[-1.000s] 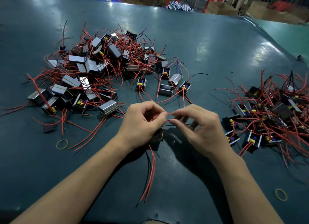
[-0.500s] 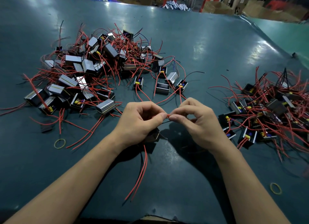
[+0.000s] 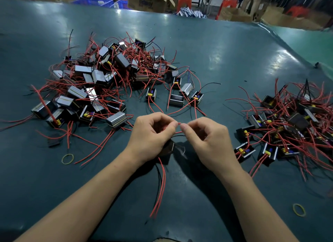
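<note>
Landmark = big pile (image 3: 111, 75) of small wired boxes on the green table (image 3: 216, 43). Both hands meet just right of the big pile, on the person's side of it. Left hand (image 3: 151, 139): fingers curled, thumb & forefinger pinching the end of a red wire (image 3: 179, 123). Right hand (image 3: 207, 140): curled too, thumb & forefinger pinching the same red wire, tips almost touching the left's. A dark box (image 3: 168, 148) sits under the left hand's palm, partly hidden; can't tell if it's gripped or just tucked there. Loose leads (image 3: 162, 187), red w/ one black, trail from it toward the person, away from the big pile. Smaller pile (image 3: 292, 122) of the same parts lies well right of the big pile. One rubber band (image 3: 67, 159) lies near the big pile's left end, person's side. A second rubber band (image 3: 299, 209) is far right of the big pile, past the smaller pile.
</note>
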{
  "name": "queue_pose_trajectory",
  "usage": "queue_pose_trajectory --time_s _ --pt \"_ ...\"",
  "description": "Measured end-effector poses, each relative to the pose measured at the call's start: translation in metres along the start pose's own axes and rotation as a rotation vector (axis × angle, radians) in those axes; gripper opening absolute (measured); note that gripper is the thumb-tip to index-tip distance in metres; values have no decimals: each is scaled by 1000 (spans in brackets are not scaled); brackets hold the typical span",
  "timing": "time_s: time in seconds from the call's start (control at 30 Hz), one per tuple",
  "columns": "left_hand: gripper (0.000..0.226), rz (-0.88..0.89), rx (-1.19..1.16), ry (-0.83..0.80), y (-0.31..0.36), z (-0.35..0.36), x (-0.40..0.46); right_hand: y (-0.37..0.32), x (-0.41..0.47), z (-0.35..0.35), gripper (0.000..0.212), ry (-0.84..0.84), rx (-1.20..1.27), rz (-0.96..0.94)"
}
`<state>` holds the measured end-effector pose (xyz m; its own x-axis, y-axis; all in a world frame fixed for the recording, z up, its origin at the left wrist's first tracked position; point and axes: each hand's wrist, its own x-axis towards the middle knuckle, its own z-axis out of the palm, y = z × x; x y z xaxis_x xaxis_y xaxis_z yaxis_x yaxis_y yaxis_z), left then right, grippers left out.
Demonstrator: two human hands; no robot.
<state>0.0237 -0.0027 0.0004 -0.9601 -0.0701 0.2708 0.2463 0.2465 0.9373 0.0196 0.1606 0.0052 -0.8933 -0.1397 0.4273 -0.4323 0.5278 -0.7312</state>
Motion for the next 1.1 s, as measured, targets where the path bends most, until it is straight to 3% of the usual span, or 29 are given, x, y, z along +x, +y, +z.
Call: queue_pose_trajectory --time_s 0.07,0.17,0.5,0.57,0.7,0.8,0.97,1.1 --pt "12 -37 -17 50 -1 0 3 -1 -1 1 17 -34 -68 -70" --pt "8 -47 -35 57 0 -1 5 -2 1 -6 12 -159 83 -102" --pt "13 -161 -231 -101 -1 -6 5 5 13 -21 30 -80 539 175" --pt "14 -158 -247 -127 0 -6 5 8 14 -20 29 -60 485 165" --pt "12 -158 -247 -141 0 -6 6 8 10 -15 32 -81 111 -227" --pt "12 -166 -244 -164 -1 -8 5 10 10 -11 23 -54 23 -357" --pt "9 -136 -247 -232 -1 -9 4 10 10 -10 11 -135 29 -250" --pt "6 -60 -194 -238 -2 -8 4 5 9 -13 18 -231 135 -64"
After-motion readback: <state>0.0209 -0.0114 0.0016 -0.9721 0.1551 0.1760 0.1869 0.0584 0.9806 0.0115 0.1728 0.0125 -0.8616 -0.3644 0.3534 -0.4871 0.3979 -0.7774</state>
